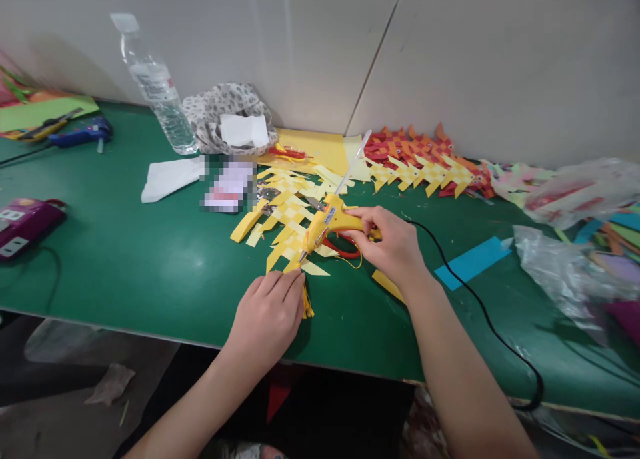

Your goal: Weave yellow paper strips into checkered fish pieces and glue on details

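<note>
My right hand [387, 242] is closed round the handle of a yellow hot glue gun [330, 222], with a clear glue stick [356, 159] jutting from its back end. The gun's nozzle points down to the tips of my left hand [270, 309]. My left fingers are pinched together at the near end of a yellow woven paper piece [287, 214], their tips partly hidden. A yellow tassel [307, 304] hangs beside those fingers. Under the glue gun lie red-handled scissors [345, 248], partly covered.
Finished-looking woven paper fish [415, 159] lie along the wall. A water bottle [159, 89], a patterned cloth pouch [230, 116] and a blurred-out phone [230, 184] are at the back left. A purple power strip [25, 224] stands left. The gun's black cord [470, 289] trails right past blue paper [473, 264].
</note>
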{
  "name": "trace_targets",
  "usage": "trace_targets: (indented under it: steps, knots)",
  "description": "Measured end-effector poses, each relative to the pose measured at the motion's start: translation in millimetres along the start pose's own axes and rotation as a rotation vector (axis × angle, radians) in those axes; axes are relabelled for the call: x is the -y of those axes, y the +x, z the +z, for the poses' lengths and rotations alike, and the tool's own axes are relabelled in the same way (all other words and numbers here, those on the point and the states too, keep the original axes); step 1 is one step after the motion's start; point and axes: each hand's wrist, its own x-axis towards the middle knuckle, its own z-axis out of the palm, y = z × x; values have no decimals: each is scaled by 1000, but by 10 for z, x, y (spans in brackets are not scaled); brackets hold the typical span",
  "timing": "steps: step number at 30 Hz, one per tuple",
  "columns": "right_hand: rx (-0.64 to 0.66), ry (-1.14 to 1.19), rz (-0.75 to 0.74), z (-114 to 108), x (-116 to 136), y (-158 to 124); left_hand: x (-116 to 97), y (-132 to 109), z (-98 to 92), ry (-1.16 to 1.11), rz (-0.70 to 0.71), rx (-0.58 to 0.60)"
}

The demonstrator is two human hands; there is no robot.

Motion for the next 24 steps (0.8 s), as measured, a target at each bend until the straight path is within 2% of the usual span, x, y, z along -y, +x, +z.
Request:
trace_targets:
  steps: [13,24]
  knots:
    - [-8,48,64,-20,33,4,-2,-10,3,-1,0,-5]
    - [-28,63,54,-39,14,9,0,16,-5,8,5,-8]
